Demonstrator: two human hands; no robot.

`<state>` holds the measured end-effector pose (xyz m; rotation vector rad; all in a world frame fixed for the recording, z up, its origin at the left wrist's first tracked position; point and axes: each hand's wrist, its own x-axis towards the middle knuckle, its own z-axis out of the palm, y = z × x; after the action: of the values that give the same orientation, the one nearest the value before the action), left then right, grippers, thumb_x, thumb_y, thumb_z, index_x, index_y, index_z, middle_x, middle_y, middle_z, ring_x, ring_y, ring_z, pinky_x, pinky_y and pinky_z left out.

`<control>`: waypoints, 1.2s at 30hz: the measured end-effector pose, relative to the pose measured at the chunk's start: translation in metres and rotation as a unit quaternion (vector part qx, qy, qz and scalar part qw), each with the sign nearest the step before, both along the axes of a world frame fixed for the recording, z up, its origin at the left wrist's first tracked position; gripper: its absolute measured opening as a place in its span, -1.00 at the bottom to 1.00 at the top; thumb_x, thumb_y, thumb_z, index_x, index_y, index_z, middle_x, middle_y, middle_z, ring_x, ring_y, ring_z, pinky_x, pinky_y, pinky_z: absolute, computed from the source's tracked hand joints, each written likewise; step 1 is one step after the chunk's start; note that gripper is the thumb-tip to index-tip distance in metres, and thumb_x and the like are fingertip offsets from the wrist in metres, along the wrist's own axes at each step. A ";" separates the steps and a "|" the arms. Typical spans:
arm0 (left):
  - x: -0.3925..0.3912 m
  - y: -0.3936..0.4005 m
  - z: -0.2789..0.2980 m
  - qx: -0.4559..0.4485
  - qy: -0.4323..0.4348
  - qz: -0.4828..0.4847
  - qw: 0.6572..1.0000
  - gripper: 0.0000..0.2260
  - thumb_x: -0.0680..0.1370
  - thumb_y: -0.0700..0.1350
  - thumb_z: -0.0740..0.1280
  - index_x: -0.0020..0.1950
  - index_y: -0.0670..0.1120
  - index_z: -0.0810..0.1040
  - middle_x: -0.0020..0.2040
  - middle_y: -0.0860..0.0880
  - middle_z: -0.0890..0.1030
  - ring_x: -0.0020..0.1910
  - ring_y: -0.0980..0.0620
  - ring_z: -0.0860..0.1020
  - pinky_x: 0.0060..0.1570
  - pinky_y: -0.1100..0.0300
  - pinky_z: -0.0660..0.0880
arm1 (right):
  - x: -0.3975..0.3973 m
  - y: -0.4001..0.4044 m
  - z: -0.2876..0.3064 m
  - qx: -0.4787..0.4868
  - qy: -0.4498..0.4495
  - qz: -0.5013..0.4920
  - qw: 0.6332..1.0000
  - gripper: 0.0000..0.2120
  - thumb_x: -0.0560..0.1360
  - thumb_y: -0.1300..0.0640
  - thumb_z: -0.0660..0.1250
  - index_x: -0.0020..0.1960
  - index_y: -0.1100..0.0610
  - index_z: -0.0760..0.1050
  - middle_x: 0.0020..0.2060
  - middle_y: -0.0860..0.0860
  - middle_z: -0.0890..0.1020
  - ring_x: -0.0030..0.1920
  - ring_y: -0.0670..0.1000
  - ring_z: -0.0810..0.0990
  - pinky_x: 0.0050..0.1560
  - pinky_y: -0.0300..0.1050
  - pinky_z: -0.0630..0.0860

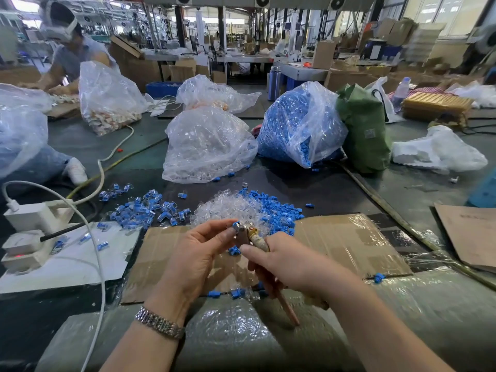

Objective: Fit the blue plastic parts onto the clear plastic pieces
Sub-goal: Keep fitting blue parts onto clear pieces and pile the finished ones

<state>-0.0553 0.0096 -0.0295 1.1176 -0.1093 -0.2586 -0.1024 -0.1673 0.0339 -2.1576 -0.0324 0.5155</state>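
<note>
Over the cardboard (pixel 335 237), left hand (pixel 198 253) pinches a blue part (pixel 236 225); right hand (pixel 284 261) grips upward-pointing pliers (pixel 245 236).

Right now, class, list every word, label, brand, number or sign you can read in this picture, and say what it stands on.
None can be read.
Green bag: a pale patch, too blurred to read.
Cardboard sheet at right: faint marks, too blurred to read.
Blue parts, clear pieces, tool and watch: no text shows.
</note>
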 end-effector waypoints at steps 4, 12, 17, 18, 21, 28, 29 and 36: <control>0.003 0.000 -0.003 0.020 -0.012 0.015 1.000 -0.77 0.40 -0.16 0.50 0.05 -0.10 0.75 0.08 -0.25 0.71 0.04 -0.15 0.71 -0.14 0.10 0.67 | -0.001 0.011 -0.007 -0.012 -0.017 -0.031 0.999 -0.60 0.62 -0.20 0.23 -0.15 0.11 0.51 -0.37 0.01 0.54 -0.32 0.04 0.55 -0.08 0.04 0.60; 0.009 0.020 -0.003 0.292 -0.122 0.369 0.874 -0.79 0.57 -0.17 0.44 0.05 0.16 0.65 0.10 0.07 0.65 -0.12 0.30 0.60 -0.20 0.54 0.48 | 0.018 -0.039 -0.004 -0.151 -0.078 -0.109 0.980 -0.68 0.59 -0.18 0.30 -0.15 0.06 0.48 -0.30 -0.04 0.58 -0.36 -0.05 0.50 -0.37 -0.17 0.43; 0.014 0.015 -0.004 0.407 -0.112 0.404 0.811 -0.57 0.54 -0.24 0.39 0.38 0.00 0.49 0.26 0.00 0.37 -0.16 0.09 0.49 -0.05 0.39 0.38 | 0.029 -0.085 -0.025 -0.386 -0.128 -0.186 0.895 -0.66 0.59 -0.18 0.32 -0.06 0.12 0.47 -0.22 0.00 0.51 -0.21 0.05 0.49 -0.27 -0.06 0.35; 0.012 0.012 -0.005 0.426 -0.137 0.376 0.811 -0.65 0.55 -0.25 0.38 0.32 0.00 0.54 0.22 -0.01 0.44 -0.18 0.14 0.49 -0.11 0.41 0.39 | 0.030 -0.087 -0.031 -0.407 -0.124 -0.193 0.884 -0.64 0.59 -0.19 0.30 0.00 0.13 0.50 -0.17 0.03 0.51 -0.18 0.07 0.47 -0.21 -0.05 0.38; 0.009 0.006 -0.011 0.504 -0.186 0.285 0.794 -0.79 0.59 -0.20 0.38 0.20 -0.01 0.60 0.09 0.00 0.52 -0.14 0.11 0.51 -0.20 0.35 0.43 | 0.033 -0.087 -0.046 -0.474 -0.102 -0.187 0.854 -0.50 0.59 -0.27 0.23 0.18 0.15 0.53 0.10 0.14 0.54 0.11 0.15 0.50 0.11 0.05 0.49; 0.013 0.006 -0.021 0.606 -0.172 0.224 0.744 -0.74 0.58 -0.09 0.41 0.27 0.02 0.57 0.07 0.08 0.39 -0.06 0.16 0.45 -0.25 0.37 0.36 | 0.030 -0.048 -0.042 -0.355 -0.284 -0.128 0.881 -0.86 0.59 -0.06 0.33 0.02 -0.05 0.40 -0.05 -0.09 0.41 0.06 -0.01 0.47 0.15 -0.01 0.42; 0.011 0.005 -0.021 0.604 -0.179 0.223 0.744 -0.77 0.58 -0.07 0.42 0.23 0.03 0.59 0.06 0.10 0.40 -0.12 0.22 0.42 -0.29 0.41 0.31 | 0.030 -0.041 -0.040 -0.322 -0.267 -0.103 0.903 -0.88 0.59 -0.04 0.35 -0.02 -0.07 0.42 -0.07 -0.11 0.44 0.06 -0.02 0.50 0.17 0.00 0.43; 0.005 0.001 -0.018 0.595 -0.215 0.197 0.749 -0.84 0.55 0.05 0.45 0.12 0.10 0.60 0.07 0.18 0.49 -0.18 0.33 0.44 -0.34 0.45 0.27 | 0.037 -0.017 -0.054 -0.322 -0.279 -0.062 0.903 -0.77 0.57 -0.17 0.35 0.09 -0.04 0.52 0.01 -0.06 0.50 0.07 -0.01 0.46 0.23 0.02 0.43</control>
<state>-0.0506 0.0104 -0.0475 2.4396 -0.1109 0.4106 -0.0656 -0.1848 -0.0203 -2.8698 -0.0430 -0.2279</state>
